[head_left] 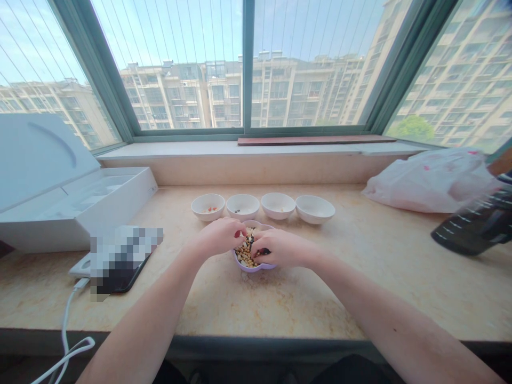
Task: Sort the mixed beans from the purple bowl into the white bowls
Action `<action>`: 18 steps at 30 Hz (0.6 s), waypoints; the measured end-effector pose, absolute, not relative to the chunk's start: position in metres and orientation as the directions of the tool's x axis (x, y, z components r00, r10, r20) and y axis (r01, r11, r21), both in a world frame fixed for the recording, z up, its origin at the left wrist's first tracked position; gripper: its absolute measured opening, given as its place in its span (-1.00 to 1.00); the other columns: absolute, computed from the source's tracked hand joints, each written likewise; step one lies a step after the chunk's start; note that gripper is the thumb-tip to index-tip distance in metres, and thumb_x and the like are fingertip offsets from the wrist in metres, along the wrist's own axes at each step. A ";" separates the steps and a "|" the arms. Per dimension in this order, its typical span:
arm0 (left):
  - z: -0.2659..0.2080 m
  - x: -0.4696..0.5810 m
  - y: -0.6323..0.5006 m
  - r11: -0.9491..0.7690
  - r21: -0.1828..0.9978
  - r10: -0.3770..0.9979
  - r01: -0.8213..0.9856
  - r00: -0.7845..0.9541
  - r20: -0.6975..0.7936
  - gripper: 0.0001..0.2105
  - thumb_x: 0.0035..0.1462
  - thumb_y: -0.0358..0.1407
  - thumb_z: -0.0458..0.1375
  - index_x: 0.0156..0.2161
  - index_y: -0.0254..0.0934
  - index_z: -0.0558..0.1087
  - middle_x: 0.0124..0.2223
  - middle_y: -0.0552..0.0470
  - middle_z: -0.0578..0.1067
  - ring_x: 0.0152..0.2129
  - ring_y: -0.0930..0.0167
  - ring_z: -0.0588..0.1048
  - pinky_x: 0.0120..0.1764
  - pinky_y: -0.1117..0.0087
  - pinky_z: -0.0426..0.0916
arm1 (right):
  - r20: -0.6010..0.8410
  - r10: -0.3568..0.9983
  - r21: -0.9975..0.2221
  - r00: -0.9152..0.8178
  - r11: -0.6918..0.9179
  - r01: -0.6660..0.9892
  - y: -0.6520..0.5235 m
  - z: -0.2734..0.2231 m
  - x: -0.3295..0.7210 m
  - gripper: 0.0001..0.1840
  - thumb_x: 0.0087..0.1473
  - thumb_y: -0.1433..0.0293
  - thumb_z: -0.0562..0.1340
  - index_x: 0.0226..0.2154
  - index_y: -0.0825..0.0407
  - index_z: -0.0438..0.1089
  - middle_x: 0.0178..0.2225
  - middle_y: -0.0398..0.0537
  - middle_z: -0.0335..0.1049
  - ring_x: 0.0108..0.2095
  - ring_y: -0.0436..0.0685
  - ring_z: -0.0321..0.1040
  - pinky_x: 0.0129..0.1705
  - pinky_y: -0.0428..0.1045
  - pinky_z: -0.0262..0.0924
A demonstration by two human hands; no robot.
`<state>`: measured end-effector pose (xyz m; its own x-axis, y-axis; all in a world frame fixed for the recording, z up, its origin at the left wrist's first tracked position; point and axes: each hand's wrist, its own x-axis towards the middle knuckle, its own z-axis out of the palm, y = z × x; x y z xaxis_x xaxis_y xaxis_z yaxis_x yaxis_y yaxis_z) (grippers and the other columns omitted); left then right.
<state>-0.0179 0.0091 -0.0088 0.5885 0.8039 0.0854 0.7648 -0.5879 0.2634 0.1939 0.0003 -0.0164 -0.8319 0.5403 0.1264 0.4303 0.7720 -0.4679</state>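
A purple scalloped dish (252, 268) holds a mix of dried beans (247, 252), tan, pale and black. My left hand (223, 236) reaches over its left side, fingers curled and pinched close to the beans. From the right, my right hand (280, 247) dips into the mix with its fingers bent together. What either hand pinches is too small to make out. Behind the dish stand several white bowls in a row. Orange-red bits lie in the leftmost bowl (202, 211), dark ones in the second bowl (242, 213), and a few pale ones in the third bowl (278, 213).
The rightmost white bowl (316, 217) ends the row. An open white box (120, 200) and a blurred-out phone-like device (132, 274) with a white cable (66, 314) are at left. At right are a plastic bag (424, 184) and a tilted dark bottle (468, 229).
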 end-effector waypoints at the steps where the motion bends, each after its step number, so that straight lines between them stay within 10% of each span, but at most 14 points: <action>1: -0.008 -0.018 0.008 -0.581 0.266 0.809 0.769 0.582 0.084 -0.80 0.12 -0.37 0.10 -0.27 -0.23 0.59 -0.30 0.01 0.62 -0.37 0.36 0.53 -0.34 0.40 0.28 | 0.127 0.532 -0.478 -0.837 0.773 0.418 0.000 -0.015 0.195 -0.85 0.13 0.41 0.27 -0.43 -0.04 0.55 -0.29 -0.11 0.48 -0.24 0.09 0.35 -0.16 -0.01 0.20; 9: 0.005 -0.018 0.002 -0.539 0.268 0.838 0.799 0.540 0.078 -0.79 0.14 -0.36 0.09 -0.31 -0.25 0.61 -0.29 -0.01 0.61 -0.43 0.41 0.49 -0.40 0.44 0.27 | 0.239 0.765 -0.717 -0.599 0.554 0.423 0.003 0.002 0.211 -0.73 0.22 0.22 0.20 -0.29 0.05 0.51 -0.44 -0.12 0.41 -0.43 0.03 0.23 -0.39 -0.04 0.08; 18: 0.005 -0.015 0.000 -0.540 0.275 0.834 0.796 0.549 0.048 -0.77 0.15 -0.38 0.11 -0.23 -0.23 0.63 -0.23 -0.03 0.63 -0.38 0.40 0.51 -0.38 0.43 0.28 | 0.162 0.963 -0.966 -0.215 0.111 -0.233 0.015 0.009 0.215 -0.65 0.02 0.06 0.33 -0.38 0.01 0.39 -0.58 -0.24 0.18 -0.59 -0.05 -0.04 -0.56 -0.07 -0.13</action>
